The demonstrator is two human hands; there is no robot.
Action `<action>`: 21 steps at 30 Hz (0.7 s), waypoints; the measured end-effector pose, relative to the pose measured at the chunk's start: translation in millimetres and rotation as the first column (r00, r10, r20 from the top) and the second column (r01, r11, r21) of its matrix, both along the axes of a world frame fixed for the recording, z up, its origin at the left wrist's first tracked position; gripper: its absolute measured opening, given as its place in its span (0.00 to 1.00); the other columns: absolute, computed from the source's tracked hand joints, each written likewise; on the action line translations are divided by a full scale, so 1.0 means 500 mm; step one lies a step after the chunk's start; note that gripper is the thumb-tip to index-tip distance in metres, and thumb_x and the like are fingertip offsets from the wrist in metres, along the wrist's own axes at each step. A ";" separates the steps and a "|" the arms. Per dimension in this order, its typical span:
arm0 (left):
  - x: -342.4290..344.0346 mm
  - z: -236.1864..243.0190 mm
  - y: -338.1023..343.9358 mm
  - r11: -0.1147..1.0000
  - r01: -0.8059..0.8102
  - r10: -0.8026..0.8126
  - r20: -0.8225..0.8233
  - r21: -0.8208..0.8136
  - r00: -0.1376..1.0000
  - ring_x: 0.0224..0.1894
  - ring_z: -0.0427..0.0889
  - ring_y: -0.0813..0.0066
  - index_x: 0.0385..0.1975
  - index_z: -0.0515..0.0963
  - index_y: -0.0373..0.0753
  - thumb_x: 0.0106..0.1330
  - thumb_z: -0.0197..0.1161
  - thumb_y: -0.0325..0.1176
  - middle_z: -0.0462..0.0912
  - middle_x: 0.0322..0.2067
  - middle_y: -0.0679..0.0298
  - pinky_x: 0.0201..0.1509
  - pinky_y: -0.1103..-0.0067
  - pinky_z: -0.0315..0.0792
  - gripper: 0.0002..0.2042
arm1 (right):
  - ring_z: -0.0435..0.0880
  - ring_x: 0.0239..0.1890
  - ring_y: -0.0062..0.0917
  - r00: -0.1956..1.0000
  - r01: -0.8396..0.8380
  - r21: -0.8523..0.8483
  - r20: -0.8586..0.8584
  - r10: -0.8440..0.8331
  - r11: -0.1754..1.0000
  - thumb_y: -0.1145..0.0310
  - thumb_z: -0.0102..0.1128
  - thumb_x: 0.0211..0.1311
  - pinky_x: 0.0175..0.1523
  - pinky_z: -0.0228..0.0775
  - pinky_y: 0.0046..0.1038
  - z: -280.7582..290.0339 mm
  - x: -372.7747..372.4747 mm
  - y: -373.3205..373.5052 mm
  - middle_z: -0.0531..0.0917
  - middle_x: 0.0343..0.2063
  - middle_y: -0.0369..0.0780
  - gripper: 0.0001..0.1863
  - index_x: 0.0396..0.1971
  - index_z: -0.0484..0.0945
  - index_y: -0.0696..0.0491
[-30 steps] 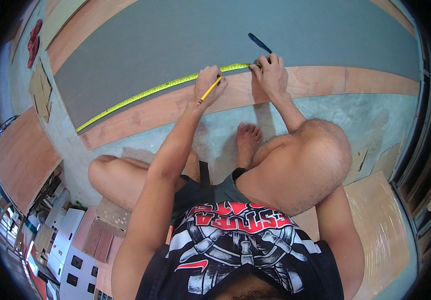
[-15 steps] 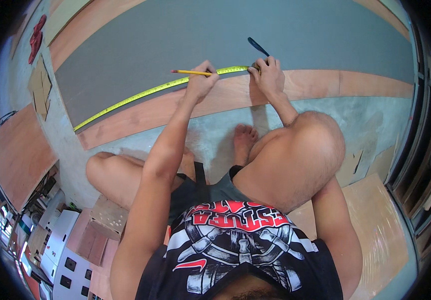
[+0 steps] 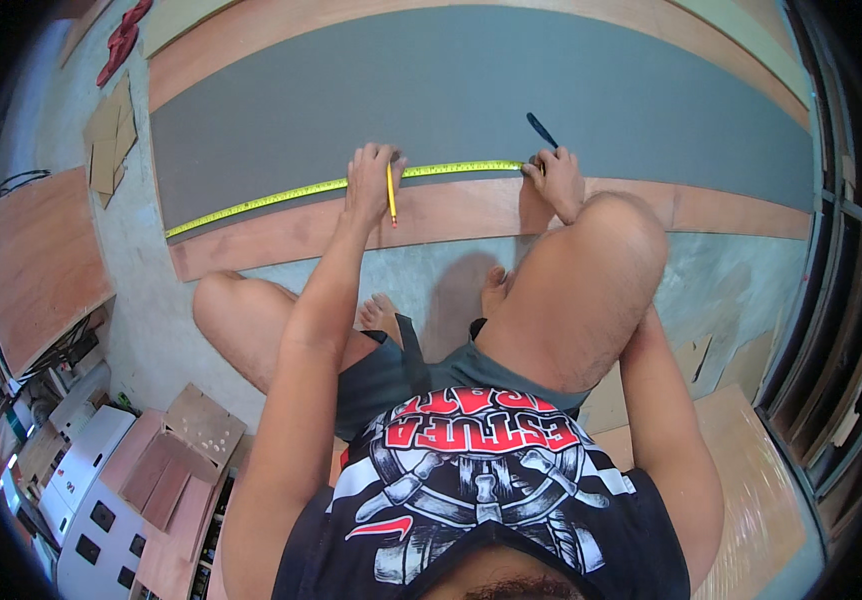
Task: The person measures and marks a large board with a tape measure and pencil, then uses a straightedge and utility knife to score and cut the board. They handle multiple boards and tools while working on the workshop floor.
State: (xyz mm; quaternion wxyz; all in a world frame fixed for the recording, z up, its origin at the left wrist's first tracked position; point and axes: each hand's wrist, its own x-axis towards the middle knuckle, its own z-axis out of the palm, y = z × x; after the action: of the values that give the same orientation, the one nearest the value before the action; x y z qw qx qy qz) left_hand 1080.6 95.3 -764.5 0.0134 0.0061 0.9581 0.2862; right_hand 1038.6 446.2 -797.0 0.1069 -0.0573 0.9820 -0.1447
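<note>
A yellow tape measure (image 3: 461, 168) is stretched along the near edge of a long dark grey sheet (image 3: 481, 90), which lies on a reddish plywood board (image 3: 451, 210). At the tape's right end, my right hand (image 3: 559, 182) is closed round its case, which my fingers mostly hide. My left hand (image 3: 366, 180) rests over the tape's middle, gripping a yellow pencil (image 3: 391, 195) whose eraser end points back toward me. Just beyond my right hand, a dark-handled tool (image 3: 541, 130) lies on the grey sheet; its other end is hidden.
Cardboard pieces (image 3: 111, 140) and a red cloth (image 3: 123, 45) lie on the floor at far left. A plywood-topped stand (image 3: 41, 265) is on the left, with a white cabinet (image 3: 101, 510) behind it. A dark metal rack (image 3: 841, 280) runs along the right.
My left hand has turned and moved slightly left, swinging the pencil's eraser end from leftward to toward me. The right hand keeps hold of the tape case. The whole view has shifted somewhat.
</note>
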 end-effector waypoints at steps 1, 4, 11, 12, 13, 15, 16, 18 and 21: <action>0.012 0.002 -0.006 1.000 0.005 -0.004 0.055 -0.025 0.998 0.50 0.76 0.53 0.45 0.81 0.41 0.68 0.66 0.38 0.79 0.44 0.56 0.53 0.61 0.70 0.11 | 0.77 0.47 0.44 1.000 0.002 -0.007 -0.017 -0.002 1.000 0.50 0.67 0.63 0.49 0.73 0.44 -0.010 0.005 0.001 0.77 0.39 0.43 0.16 0.36 0.82 0.47; 0.034 0.000 -0.020 0.998 0.026 -0.019 0.110 -0.064 0.994 0.51 0.74 0.51 0.45 0.80 0.40 0.67 0.66 0.38 0.78 0.45 0.54 0.53 0.60 0.69 0.12 | 0.77 0.46 0.46 0.996 0.014 -0.097 -0.081 -0.022 0.995 0.50 0.67 0.62 0.48 0.72 0.46 -0.039 0.009 0.001 0.78 0.38 0.45 0.16 0.36 0.83 0.48; 0.031 0.007 -0.109 0.988 0.075 -0.049 0.180 -0.138 0.982 0.50 0.76 0.49 0.37 0.80 0.40 0.65 0.67 0.44 0.81 0.41 0.55 0.52 0.58 0.69 0.13 | 0.78 0.39 0.42 0.989 -0.100 -0.174 0.093 0.117 0.980 0.58 0.67 0.58 0.42 0.73 0.45 0.117 -0.003 0.010 0.79 0.32 0.48 0.13 0.35 0.82 0.52; 0.029 0.019 -0.129 0.978 0.114 -0.081 0.182 -0.177 0.980 0.48 0.79 0.50 0.35 0.81 0.40 0.65 0.67 0.45 0.83 0.38 0.55 0.51 0.58 0.70 0.13 | 0.78 0.40 0.42 0.982 -0.183 -0.329 -0.015 0.189 0.926 0.56 0.68 0.58 0.45 0.72 0.43 0.162 0.010 0.014 0.80 0.34 0.48 0.15 0.37 0.83 0.52; 0.025 0.033 -0.149 0.989 0.094 -0.058 0.297 -0.111 0.953 0.44 0.81 0.50 0.34 0.81 0.40 0.66 0.66 0.46 0.84 0.35 0.54 0.48 0.59 0.71 0.14 | 0.78 0.42 0.41 0.971 -0.235 -0.447 -0.068 0.229 0.863 0.54 0.70 0.58 0.47 0.71 0.42 0.207 0.033 0.021 0.81 0.36 0.48 0.17 0.38 0.83 0.51; 0.015 0.068 -0.184 0.994 0.090 -0.059 0.384 -0.064 0.921 0.39 0.84 0.50 0.33 0.82 0.39 0.67 0.65 0.48 0.86 0.30 0.52 0.44 0.60 0.74 0.16 | 0.78 0.45 0.41 0.963 -0.258 -0.577 -0.094 0.251 0.774 0.53 0.71 0.58 0.50 0.70 0.40 0.259 0.055 0.013 0.82 0.40 0.48 0.19 0.41 0.83 0.51; 0.009 0.088 -0.198 0.991 0.110 -0.076 0.355 -0.076 0.932 0.37 0.85 0.50 0.32 0.82 0.39 0.67 0.65 0.48 0.85 0.29 0.52 0.42 0.60 0.74 0.16 | 0.78 0.45 0.41 0.964 -0.254 -0.605 -0.093 0.250 0.755 0.53 0.71 0.58 0.50 0.71 0.41 0.272 0.059 0.010 0.82 0.40 0.48 0.19 0.41 0.83 0.51; -0.007 0.128 -0.219 0.986 0.139 -0.102 0.322 -0.096 0.941 0.34 0.85 0.49 0.32 0.82 0.39 0.66 0.66 0.48 0.85 0.26 0.51 0.39 0.61 0.75 0.16 | 0.78 0.45 0.41 0.968 -0.230 -0.621 -0.071 0.239 0.749 0.53 0.70 0.58 0.51 0.71 0.41 0.273 0.055 0.010 0.81 0.39 0.48 0.19 0.41 0.82 0.51; -0.029 0.188 -0.239 0.959 0.230 -0.194 0.203 -0.169 0.960 0.30 0.85 0.52 0.32 0.82 0.40 0.66 0.66 0.47 0.84 0.23 0.53 0.35 0.63 0.75 0.15 | 0.78 0.45 0.41 0.979 -0.176 -0.607 -0.029 0.199 0.775 0.53 0.70 0.59 0.51 0.71 0.41 0.236 0.036 0.026 0.81 0.39 0.48 0.19 0.42 0.82 0.51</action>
State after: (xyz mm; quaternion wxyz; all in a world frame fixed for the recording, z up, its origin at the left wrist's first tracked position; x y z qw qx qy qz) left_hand 1066.0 -24.3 -670.5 0.1332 0.0814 0.9694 0.1894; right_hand 1056.5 459.0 -679.0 0.1150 -0.1833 0.8709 -0.4412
